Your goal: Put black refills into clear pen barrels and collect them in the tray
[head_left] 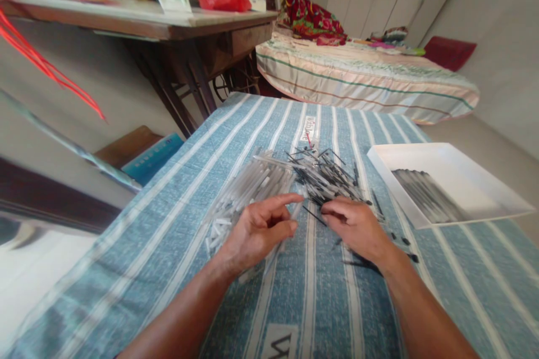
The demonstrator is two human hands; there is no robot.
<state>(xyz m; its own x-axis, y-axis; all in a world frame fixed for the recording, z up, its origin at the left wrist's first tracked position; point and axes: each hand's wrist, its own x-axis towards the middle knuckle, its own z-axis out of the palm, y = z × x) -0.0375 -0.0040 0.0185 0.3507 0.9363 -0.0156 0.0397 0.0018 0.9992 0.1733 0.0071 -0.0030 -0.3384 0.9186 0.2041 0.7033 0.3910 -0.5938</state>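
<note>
Bunching together, the right fingers [339, 208] touch the dark rods [326, 178] at twelve o'clock, what they pinch I cannot tell; the left fingers [281, 201] gape beside clear tubes [261, 180] at eleven. Both kinds look light, stiff, slippery, easiest taken mid-length; a white box [478, 193] sits at two on the surface [455, 297]
</note>
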